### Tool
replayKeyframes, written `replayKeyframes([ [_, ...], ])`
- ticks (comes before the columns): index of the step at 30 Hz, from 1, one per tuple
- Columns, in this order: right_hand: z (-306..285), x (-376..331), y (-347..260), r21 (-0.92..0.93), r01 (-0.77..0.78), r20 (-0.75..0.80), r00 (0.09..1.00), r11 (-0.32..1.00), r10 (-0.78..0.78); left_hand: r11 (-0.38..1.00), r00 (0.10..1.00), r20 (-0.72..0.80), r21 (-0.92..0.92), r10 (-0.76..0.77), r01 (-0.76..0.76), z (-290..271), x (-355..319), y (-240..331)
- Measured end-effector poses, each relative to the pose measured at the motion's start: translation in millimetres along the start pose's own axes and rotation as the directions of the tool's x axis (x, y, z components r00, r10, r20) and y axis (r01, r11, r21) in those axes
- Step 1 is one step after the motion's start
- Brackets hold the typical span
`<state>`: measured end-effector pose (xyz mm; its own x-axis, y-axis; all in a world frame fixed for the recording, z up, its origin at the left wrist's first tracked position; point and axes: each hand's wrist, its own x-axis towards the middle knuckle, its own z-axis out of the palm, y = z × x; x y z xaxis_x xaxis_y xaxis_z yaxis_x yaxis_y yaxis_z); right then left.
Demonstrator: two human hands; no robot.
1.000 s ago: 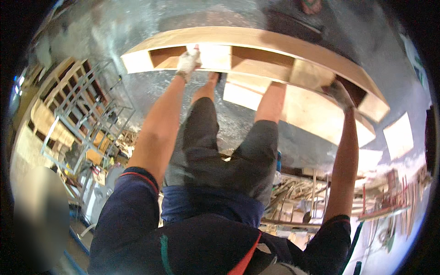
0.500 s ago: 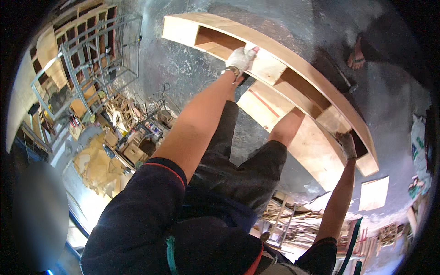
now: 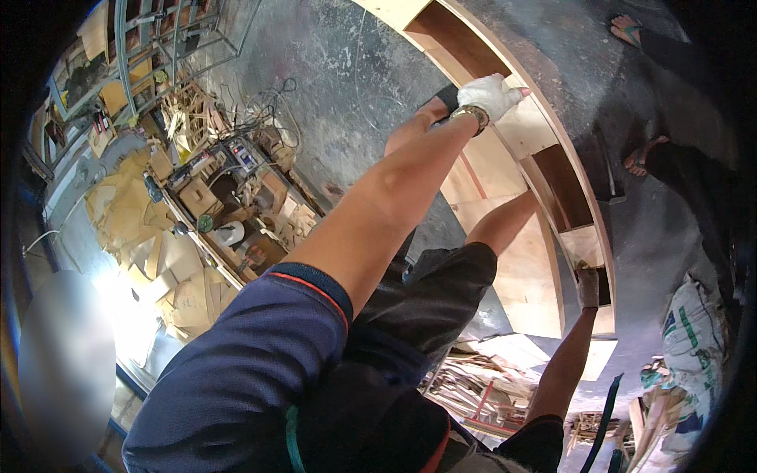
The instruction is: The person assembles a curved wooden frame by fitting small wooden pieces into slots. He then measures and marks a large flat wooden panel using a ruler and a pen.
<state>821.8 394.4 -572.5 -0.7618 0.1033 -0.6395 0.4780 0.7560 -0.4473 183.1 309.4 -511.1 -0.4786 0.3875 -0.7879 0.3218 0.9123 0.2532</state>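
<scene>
A long, curved plywood frame (image 3: 534, 124) with open compartments runs from the top centre down the right side. My left hand (image 3: 487, 98), in a white glove with a watch at the wrist, is closed over its inner edge beside a solid panel. Lower down, my right hand (image 3: 587, 288), gloved as well, grips the frame at its last open compartment; part of those fingers is hidden in shadow. Between the frame and my legs is a flat-topped plywood piece (image 3: 516, 264) with a curved edge and a red stripe. My bare lower leg crosses over it.
Another person's sandalled feet (image 3: 628, 31) stand beyond the frame. A white sack (image 3: 688, 335) leans at the right. At left, a cluttered bench (image 3: 229, 193) holds tools and offcuts, near a metal rack (image 3: 177, 47). Wood strips (image 3: 473, 386) lie piled below.
My view has turned, and the curved frame now stands more upright in it. Both hands keep their hold on the frame. Another foot of the other person has come into view.
</scene>
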Motion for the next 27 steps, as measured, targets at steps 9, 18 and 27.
replayKeyframes([
  [9, -12, 1, -16, 0.373, -0.207, -0.047, 0.969, 0.905, 0.241, 1.000, 1.000, -0.005, -0.007, 0.002, -0.002, -4, -3, 3],
  [18, -13, 3, -36, 0.934, -0.346, 0.341, 0.790, -0.088, 0.509, 0.990, 0.995, 0.002, 0.105, 0.096, -0.095, 3, 12, -12],
  [27, 6, 16, -35, 0.940, -0.179, 0.036, 0.899, 0.292, 0.437, 0.975, 0.985, 0.054, -0.161, 0.165, -0.155, -5, 19, -34],
])
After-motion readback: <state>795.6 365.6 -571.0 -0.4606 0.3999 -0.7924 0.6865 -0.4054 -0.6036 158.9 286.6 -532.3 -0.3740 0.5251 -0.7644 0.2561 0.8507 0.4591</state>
